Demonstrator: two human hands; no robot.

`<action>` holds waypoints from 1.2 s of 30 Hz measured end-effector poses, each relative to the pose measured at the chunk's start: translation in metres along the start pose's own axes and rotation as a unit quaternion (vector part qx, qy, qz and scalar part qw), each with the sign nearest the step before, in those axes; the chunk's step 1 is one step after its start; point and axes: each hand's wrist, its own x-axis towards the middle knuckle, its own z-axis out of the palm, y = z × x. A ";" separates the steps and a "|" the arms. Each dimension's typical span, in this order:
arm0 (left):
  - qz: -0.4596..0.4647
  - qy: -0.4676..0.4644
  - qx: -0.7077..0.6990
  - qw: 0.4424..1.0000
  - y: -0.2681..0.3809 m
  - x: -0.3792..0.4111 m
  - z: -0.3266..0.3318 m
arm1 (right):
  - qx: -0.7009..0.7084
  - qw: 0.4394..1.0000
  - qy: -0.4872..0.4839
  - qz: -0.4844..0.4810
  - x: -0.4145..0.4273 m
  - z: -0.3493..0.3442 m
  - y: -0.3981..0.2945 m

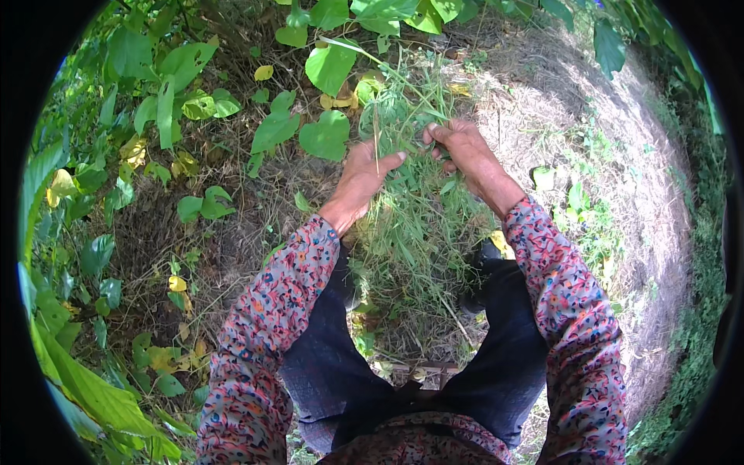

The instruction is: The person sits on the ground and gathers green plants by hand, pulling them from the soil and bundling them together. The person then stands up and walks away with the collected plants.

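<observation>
A loose bunch of thin green weeds hangs between my two hands and down in front of my knees. My left hand is closed around its left side, thumb pointing right, with a dry straw-coloured stalk beside the thumb. My right hand pinches stems at the bunch's upper right with curled fingers. A long pale green stem runs from near my right hand up and left. The fingers of both hands are partly hidden by greenery.
Broad-leaved plants with green and yellow leaves crowd the left and top. Dry grass covers the sunlit ground at right. My legs in dark trousers are spread apart, with a dark shoe near the weeds. A thin reddish bar lies between my thighs.
</observation>
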 end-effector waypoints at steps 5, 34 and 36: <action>0.016 0.093 0.024 0.995 -0.020 0.008 -0.036 | 0.039 0.994 0.101 -0.028 -0.001 -0.028 0.000; -0.098 -0.206 -0.121 0.966 -0.007 -0.014 0.034 | 0.307 0.941 0.112 -0.088 -0.004 -0.023 -0.030; -0.095 -0.204 -0.137 0.965 -0.004 -0.013 0.038 | 0.310 0.942 0.098 -0.079 -0.004 -0.024 -0.033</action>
